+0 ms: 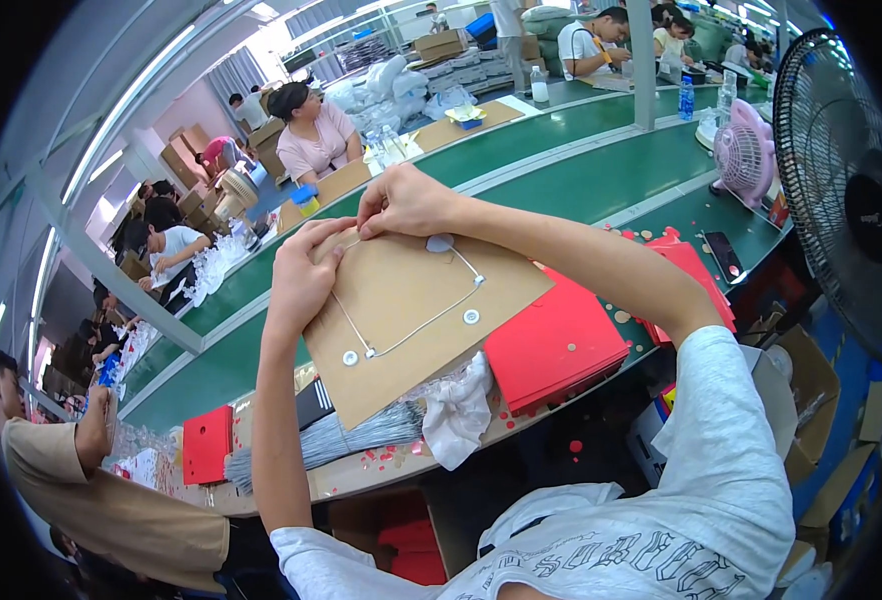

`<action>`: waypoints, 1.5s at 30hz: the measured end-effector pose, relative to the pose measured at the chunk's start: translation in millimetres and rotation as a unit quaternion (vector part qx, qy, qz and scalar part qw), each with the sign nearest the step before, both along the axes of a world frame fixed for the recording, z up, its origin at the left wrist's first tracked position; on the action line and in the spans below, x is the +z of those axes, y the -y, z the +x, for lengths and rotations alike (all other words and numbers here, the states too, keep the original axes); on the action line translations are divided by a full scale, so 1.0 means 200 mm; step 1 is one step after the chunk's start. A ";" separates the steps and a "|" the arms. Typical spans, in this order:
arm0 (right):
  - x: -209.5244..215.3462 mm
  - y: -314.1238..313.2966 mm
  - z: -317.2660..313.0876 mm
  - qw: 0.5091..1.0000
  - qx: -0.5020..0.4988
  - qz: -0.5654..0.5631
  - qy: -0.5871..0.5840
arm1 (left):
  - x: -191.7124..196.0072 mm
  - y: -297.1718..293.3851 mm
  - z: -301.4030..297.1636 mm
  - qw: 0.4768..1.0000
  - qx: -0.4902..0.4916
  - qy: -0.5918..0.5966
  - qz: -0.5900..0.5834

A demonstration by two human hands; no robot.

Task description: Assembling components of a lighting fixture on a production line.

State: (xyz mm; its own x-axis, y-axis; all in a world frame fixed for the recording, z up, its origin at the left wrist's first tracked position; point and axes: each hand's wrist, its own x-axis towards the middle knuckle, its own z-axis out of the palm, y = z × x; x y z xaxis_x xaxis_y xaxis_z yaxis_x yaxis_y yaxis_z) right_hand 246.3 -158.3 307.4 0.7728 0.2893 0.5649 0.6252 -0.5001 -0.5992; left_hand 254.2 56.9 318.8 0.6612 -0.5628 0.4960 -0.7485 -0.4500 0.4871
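A brown cardboard sheet (pixel 416 300) is tilted up in front of me, above the table edge. White cord (pixel 423 332) runs across its face in a bent loop, passing small white fasteners. Two round white buttons, one of them the right button (pixel 472 317), sit near its lower part. My left hand (pixel 306 272) grips the sheet's upper left edge, thumb on the face. My right hand (pixel 406 203) is closed in a pinch at the top corner, close to the left fingertips; what lies between its fingers is hidden. A pale oval patch (pixel 440 242) shows below the right wrist.
Red card stacks (pixel 556 340) lie right of the sheet. A bundle of grey cords (pixel 361 432) and a white cloth (pixel 458 410) lie at the near edge. A black fan (pixel 866 205), pink fan (pixel 744 155) and phone (pixel 723 256) are at right. A co-worker (pixel 111 480) is near left.
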 end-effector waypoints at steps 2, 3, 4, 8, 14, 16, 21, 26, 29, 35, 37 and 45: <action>-0.01 0.03 0.02 1.000 0.009 -0.003 0.005 | 0.02 0.04 -0.03 0.998 -0.004 0.057 0.024; -0.01 0.05 0.03 1.000 0.015 -0.009 0.009 | 0.02 0.05 -0.04 0.997 -0.005 0.068 0.028; 0.01 0.04 0.02 1.000 0.015 -0.015 0.005 | 0.02 0.03 -0.05 0.996 -0.004 0.081 0.033; -0.01 0.03 0.02 1.000 0.015 0.013 -0.010 | 0.01 0.03 -0.06 0.996 0.004 0.090 0.025; -0.04 0.05 -0.01 1.000 -0.016 0.021 -0.001 | 0.02 0.06 -0.09 0.998 0.005 0.065 0.008; -0.04 0.06 -0.02 0.998 -0.006 0.030 0.059 | 0.02 0.07 -0.09 0.998 0.004 0.060 0.006; -0.03 0.02 -0.06 0.988 -0.020 -0.012 0.154 | 0.01 0.04 -0.05 1.000 -0.002 0.025 -0.006; -0.04 0.04 -0.06 0.978 -0.009 -0.045 0.204 | 0.02 0.07 -0.05 1.000 0.005 0.030 0.001; -0.04 0.06 -0.06 0.975 0.005 -0.063 0.211 | 0.03 0.08 -0.06 1.000 0.006 0.028 -0.004; 0.00 0.04 -0.03 0.946 0.013 -0.171 0.275 | 0.02 0.04 -0.01 0.999 0.001 0.037 0.003; -0.01 0.05 -0.02 0.955 0.025 -0.144 0.260 | 0.02 0.04 -0.01 0.998 -0.004 0.057 0.011; -0.04 0.07 -0.02 0.996 0.035 -0.044 0.063 | 0.00 0.01 -0.07 0.997 0.002 0.075 -0.006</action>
